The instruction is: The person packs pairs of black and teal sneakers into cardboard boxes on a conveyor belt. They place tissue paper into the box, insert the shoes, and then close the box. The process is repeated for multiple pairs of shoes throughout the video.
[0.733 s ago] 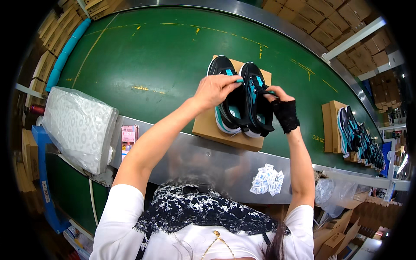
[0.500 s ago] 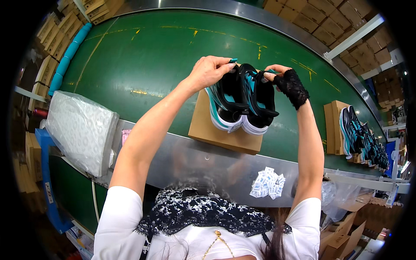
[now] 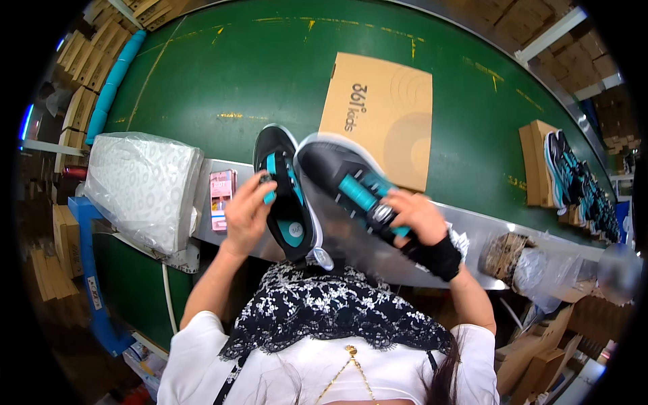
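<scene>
A black and teal sneaker (image 3: 308, 226) with a pale sole stands toe away from me over the metal edge. My left hand (image 3: 247, 214) is closed on its left side, by the strap. My right hand (image 3: 421, 223), in a black fingerless lace glove, grips the ankle end of the matching sneaker (image 3: 331, 167), which is tilted with its toe up to the left. Its fingers wrap the upper near the strap; this shoe is slightly blurred. Just beyond the shoes lies a closed brown cardboard shoebox (image 3: 395, 101) on the green belt (image 3: 223, 74).
A phone (image 3: 221, 200) lies on the metal ledge left of my hand, beside a plastic-wrapped stack of patterned sheets (image 3: 138, 189). White sachets (image 3: 459, 239) show partly behind my right hand. Along the belt at right stand a box (image 3: 536, 162) and a row of similar sneakers (image 3: 570, 172).
Both sneakers have come off the shoebox toward me and now point toe away, drawn apart at the toes. My hands moved nearer my body. The box lid is now uncovered.
</scene>
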A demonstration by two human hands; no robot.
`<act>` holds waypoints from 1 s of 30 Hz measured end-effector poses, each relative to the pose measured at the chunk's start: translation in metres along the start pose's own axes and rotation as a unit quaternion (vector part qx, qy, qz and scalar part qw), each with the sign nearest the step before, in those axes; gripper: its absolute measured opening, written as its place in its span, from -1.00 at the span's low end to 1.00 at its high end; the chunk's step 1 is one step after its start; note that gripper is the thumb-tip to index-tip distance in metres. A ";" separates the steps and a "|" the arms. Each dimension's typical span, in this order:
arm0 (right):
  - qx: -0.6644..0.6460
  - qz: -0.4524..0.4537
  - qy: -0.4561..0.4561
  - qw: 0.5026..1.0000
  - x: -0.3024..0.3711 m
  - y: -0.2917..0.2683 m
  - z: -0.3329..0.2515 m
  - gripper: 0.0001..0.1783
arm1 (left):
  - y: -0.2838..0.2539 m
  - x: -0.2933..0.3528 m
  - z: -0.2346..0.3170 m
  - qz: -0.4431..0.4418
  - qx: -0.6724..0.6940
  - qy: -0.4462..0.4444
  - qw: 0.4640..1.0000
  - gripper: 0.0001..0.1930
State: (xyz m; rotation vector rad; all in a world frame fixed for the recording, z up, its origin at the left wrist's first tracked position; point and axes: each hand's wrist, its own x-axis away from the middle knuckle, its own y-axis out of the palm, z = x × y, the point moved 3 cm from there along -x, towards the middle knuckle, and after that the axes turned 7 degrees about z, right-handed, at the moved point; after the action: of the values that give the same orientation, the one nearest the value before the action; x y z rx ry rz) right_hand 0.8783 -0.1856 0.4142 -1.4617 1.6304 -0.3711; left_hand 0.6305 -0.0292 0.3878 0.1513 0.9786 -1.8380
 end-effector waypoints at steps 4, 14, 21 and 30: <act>0.034 -0.047 0.028 0.998 0.059 0.085 -0.005 -0.66 | 0.015 0.056 -0.024 -0.091 -0.024 -0.021 0.995 -0.76; 0.148 0.170 0.264 0.938 0.022 0.067 0.053 -0.56 | 0.148 -0.069 -0.089 -0.163 0.096 -0.351 0.917 -0.14; 0.281 0.317 0.270 0.865 0.015 0.051 0.082 -0.24 | 0.167 -0.098 0.026 -0.123 0.246 -0.255 0.927 -0.39; -0.431 0.585 0.345 0.594 0.110 -0.054 0.097 -0.41 | 0.120 -0.097 -0.108 -0.165 -0.090 -0.139 0.972 -0.57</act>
State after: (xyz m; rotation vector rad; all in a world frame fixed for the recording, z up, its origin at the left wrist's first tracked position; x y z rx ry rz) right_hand 0.9970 -0.2677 0.3542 -0.3616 3.2720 0.8611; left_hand 0.7417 0.0939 0.2986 -0.3923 1.0070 -1.9874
